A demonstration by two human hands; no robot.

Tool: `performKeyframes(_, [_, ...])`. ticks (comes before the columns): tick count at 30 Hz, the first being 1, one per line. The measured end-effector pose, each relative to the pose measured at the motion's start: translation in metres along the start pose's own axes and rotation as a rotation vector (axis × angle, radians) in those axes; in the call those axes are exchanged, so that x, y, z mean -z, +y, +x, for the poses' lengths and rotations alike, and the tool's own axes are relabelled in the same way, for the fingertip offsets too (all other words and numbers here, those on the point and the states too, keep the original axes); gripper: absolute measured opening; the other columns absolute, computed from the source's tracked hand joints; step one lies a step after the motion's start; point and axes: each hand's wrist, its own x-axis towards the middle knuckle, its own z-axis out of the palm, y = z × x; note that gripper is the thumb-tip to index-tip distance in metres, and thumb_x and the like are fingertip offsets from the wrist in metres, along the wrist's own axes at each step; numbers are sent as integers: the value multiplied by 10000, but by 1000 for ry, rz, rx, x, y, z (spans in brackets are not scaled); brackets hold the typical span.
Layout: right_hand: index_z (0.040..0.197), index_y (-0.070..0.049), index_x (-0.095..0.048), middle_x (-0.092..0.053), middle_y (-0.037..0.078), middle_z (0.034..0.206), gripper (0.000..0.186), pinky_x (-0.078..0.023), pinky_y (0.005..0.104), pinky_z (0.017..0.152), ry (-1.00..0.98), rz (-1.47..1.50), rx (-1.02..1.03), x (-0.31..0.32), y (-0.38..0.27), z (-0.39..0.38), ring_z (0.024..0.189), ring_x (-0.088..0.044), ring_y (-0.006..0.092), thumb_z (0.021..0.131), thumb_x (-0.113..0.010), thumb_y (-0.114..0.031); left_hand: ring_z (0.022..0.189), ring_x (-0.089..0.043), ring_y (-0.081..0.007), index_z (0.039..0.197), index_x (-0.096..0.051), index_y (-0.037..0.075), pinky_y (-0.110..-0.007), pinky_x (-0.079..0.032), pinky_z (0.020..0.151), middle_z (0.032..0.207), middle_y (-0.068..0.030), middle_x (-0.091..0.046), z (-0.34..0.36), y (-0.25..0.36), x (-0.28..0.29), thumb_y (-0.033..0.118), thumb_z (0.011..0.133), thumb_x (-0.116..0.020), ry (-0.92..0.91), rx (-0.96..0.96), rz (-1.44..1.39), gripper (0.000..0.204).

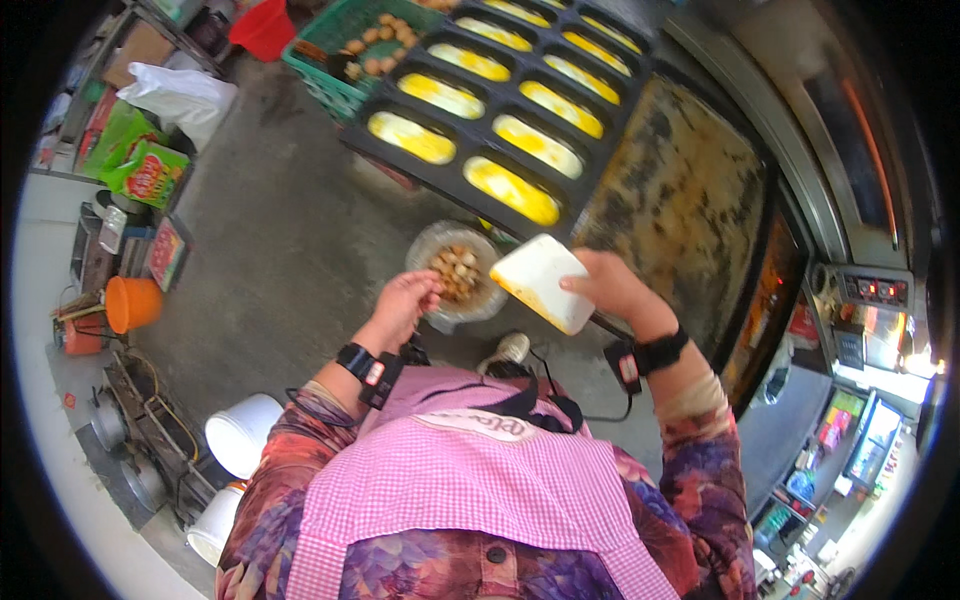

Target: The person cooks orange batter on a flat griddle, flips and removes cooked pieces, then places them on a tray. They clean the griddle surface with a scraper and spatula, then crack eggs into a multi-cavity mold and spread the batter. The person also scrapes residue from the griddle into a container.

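Note:
My right hand [612,287] grips a white flat scraper [545,283] with yellow smears along its edge. Below and left of it is a clear plastic bowl [486,302] filled with small brown and pale chunks [458,272]; their kind is hard to tell. At the bowl's left rim is my left hand [405,305], its fingertips pinched together over the chunks. Whatever lies between those fingers is too small to make out. Ahead stands a black mould tray [480,135] with rows of oblong hollows, each holding yellow and white egg [512,190].
Beside the tray on the right lies a stained flat griddle [672,180]. A green crate [340,98] holding brown eggs [378,45] stands behind the tray's left side. An orange bucket [133,304] and white buckets [243,435] line the left wall.

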Motion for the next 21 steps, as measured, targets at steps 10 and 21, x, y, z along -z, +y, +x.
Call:
performKeyframes(10, [829,-36,-576,-581,182,731,156,-463,423,584,436,-371,204,-106,-71,6,693,-590,366,807,-655,-169,740,-579,-105,1092,-579,48,-249,-505,672,918,-38,-621,14,132,139,93,909,-545,114,-116,145,191])
performKeyframes(21, [829,-27,-616,-611,178,731,136,-482,354,584,626,-146,133,-110,-84,-12,666,-621,327,783,-698,-125,837,-571,-107,1124,-588,62,-264,-484,735,1005,-16,-603,22,231,163,140,897,-582,155,-321,320,240])
